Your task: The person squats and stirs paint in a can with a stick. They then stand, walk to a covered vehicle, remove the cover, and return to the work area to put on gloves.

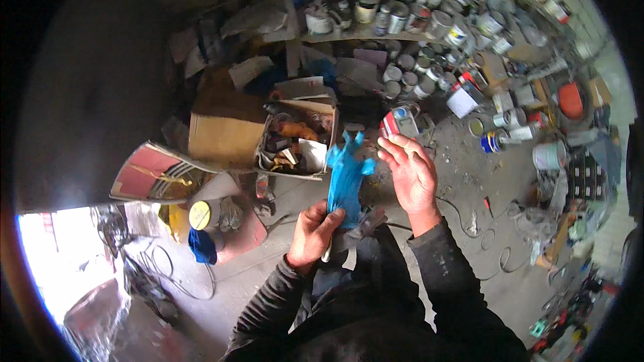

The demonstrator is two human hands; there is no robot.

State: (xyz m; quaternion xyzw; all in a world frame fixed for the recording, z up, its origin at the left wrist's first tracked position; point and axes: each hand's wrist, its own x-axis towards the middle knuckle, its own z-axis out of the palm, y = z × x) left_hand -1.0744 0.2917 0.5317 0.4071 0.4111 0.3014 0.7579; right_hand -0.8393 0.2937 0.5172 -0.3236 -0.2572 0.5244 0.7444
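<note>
A blue disposable glove (346,183) hangs upright in front of my body, its short finger ends pointing away from me. My left hand (313,235) pinches the glove near its lower end, thumb on top. Beside it on the right, my right hand (415,176) is raised with the palm showing and the fingers apart. It is bare and holds nothing. A greyish, filmy piece (370,223) shows just below the glove; what it is I cannot tell.
Ahead stands an open cardboard box (322,173) of mixed scraps. Paint cans (402,12) crowd the shelf behind. A red-and-white can (402,121) stands on the floor. At left, a small table (246,234) carries a yellow-lidded tub (199,215). Cables (460,216) trail over the floor.
</note>
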